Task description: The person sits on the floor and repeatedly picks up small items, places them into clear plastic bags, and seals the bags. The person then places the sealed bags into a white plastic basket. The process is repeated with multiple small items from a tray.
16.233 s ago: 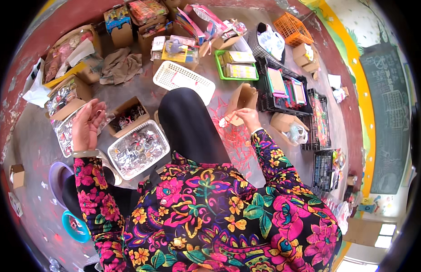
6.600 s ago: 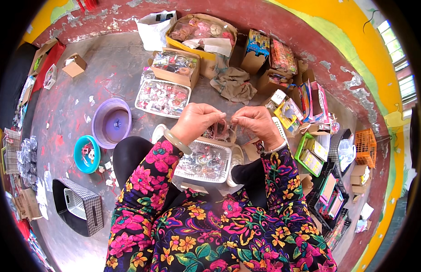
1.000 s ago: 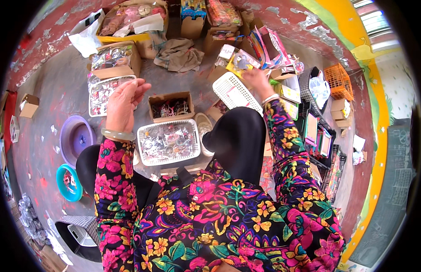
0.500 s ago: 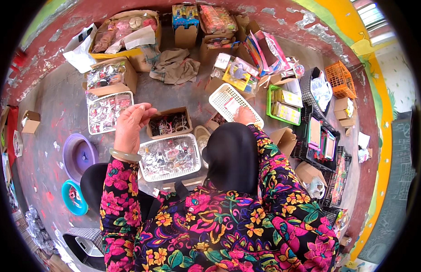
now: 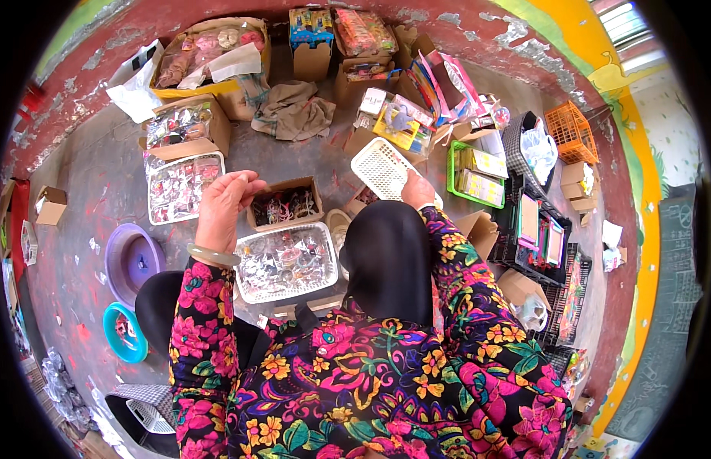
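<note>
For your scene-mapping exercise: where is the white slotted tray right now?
In the head view, the white slotted tray lies right of centre on the floor, under the right hand, beside the green tray.

Grey concrete floor (image 5: pixel 103 191) meets a peeling red wall (image 5: pixel 524 38).

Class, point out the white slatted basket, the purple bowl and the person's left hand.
white slatted basket (image 5: pixel 380 164), head view, on its bare slatted middle.
purple bowl (image 5: pixel 126 264), head view, on its inner wall.
left hand (image 5: pixel 224 200), head view, on its back.
</note>
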A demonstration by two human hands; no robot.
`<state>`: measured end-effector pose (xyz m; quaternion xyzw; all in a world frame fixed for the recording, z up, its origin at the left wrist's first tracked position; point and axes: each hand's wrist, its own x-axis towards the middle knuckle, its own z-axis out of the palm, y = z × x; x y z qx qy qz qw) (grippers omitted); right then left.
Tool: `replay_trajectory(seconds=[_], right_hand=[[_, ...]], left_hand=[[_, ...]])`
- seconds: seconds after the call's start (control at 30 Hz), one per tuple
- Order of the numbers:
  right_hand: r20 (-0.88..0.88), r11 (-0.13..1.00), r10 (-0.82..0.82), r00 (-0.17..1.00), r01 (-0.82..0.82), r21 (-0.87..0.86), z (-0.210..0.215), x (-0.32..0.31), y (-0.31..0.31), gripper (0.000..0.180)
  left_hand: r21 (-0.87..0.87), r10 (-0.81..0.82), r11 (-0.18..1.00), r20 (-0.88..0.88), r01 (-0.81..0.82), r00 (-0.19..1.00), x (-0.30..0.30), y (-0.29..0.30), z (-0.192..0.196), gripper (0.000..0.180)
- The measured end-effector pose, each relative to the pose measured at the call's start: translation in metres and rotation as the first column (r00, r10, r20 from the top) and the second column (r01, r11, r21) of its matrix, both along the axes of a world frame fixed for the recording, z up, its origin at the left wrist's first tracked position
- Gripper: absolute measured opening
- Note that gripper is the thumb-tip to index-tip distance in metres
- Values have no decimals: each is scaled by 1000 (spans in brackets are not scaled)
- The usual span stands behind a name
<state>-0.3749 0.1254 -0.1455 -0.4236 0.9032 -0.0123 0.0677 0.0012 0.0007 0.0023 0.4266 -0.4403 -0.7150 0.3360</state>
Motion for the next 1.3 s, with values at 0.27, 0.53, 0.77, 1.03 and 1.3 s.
replay_trajectory(seconds=[0.27, 0.53, 0.77, 1.03, 1.3], right_hand=[[812, 833, 447, 375, 156, -531, 155, 52, -44, 23], [-245, 501, 744, 622, -761, -412, 177, 240, -65, 16], [127, 489, 766, 630, -442, -752, 176, 238, -70, 17], [688, 776, 601, 406, -93, -624, 152, 213, -84, 26], [661, 758, 615, 430, -92, -646, 140, 215, -88, 27]], left_hand=[[-5, -98, 995, -50, 98, 994, -14, 4, -3, 22], [130, -5, 987, -573, 96, 819, -28, 18, 4, 25], [235, 158, 970, -430, -59, 889, -1, 5, -15, 19], [134, -51, 986, -304, 95, 951, -8, 21, -4, 27], [191, -24, 978, -298, 85, 954, -9, 20, -8, 25]])
